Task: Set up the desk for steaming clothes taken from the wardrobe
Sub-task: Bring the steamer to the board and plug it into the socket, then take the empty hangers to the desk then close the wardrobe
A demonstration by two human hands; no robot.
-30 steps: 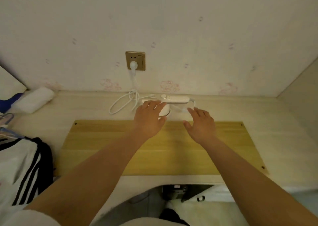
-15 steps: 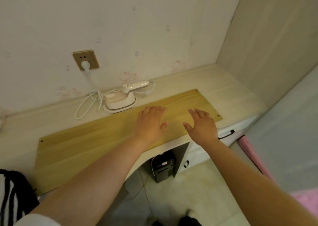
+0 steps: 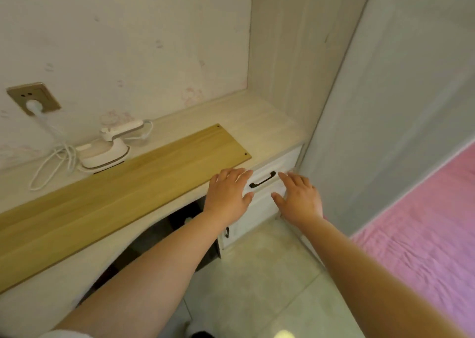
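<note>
A small white steam iron (image 3: 105, 151) rests on the pale desk (image 3: 259, 121) against the wall. Its white cord (image 3: 48, 163) coils to the left and is plugged into a gold wall socket (image 3: 33, 98). A long yellow wooden board (image 3: 123, 191) lies flat on the desk in front of the iron. My left hand (image 3: 228, 192) hovers over the desk's front right corner, empty, fingers spread. My right hand (image 3: 299, 199) is beside it in front of the drawer, also empty with fingers apart. Both hands are well right of the iron.
A white drawer with a black handle (image 3: 262, 183) sits under the desk's right end, with a cabinet door below it. A tall pale wardrobe panel (image 3: 295, 55) rises at the desk's right end. A pink bed cover (image 3: 424, 235) lies at the right, tiled floor (image 3: 257, 286) below.
The view has swung right, away from the iron. Both hands have moved off the iron and board to the desk's right end, still empty. The striped garment at the left is out of view.
</note>
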